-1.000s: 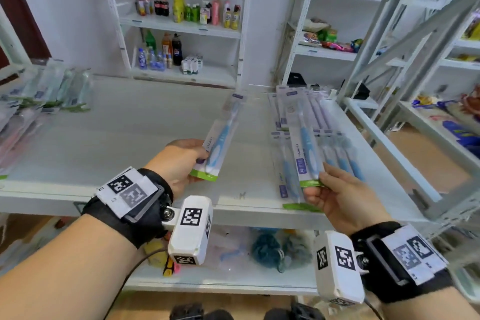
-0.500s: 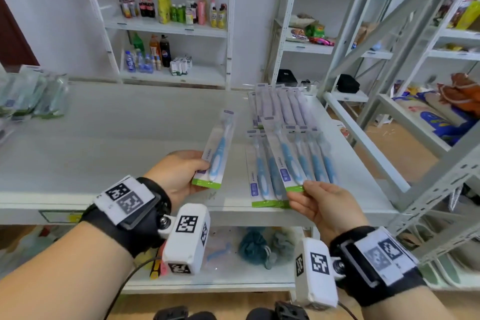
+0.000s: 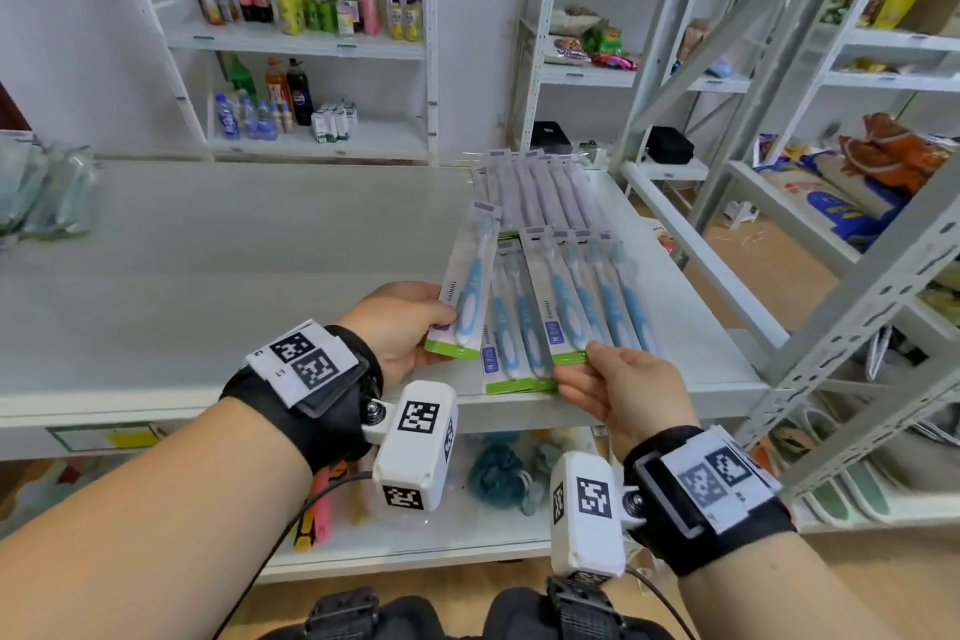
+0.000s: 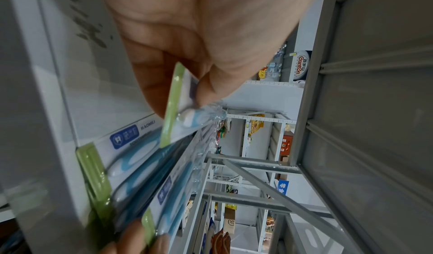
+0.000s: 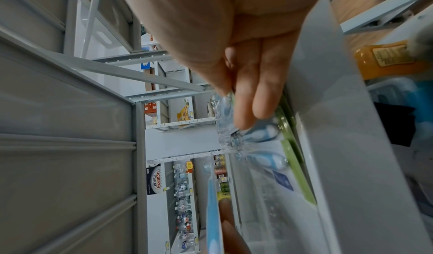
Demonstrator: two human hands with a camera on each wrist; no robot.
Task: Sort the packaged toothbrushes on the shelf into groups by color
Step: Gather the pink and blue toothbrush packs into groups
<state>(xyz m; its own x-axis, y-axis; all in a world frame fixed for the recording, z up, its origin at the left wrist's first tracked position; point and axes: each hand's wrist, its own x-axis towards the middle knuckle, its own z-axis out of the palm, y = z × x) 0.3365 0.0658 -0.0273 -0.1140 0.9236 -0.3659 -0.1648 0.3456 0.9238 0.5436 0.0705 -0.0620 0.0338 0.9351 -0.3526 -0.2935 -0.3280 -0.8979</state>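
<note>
Sorting mostly done: blue row [image 3: 587, 307] and purple row [image 3: 540, 192] laid on white shelf [image 3: 208, 276]; left hand [image 3: 400, 327] pinches blue packaged toothbrush [image 3: 465, 296], right hand [image 3: 623, 390] pinches another [image 3: 558, 299], both unplaced.

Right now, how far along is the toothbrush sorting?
Well along, it seems. A purple row lies at the back of the shelf, with a blue row in front. The left hand and right hand each hold a blue pack, not yet set down. A blurred pile far left may need sorting.
</note>
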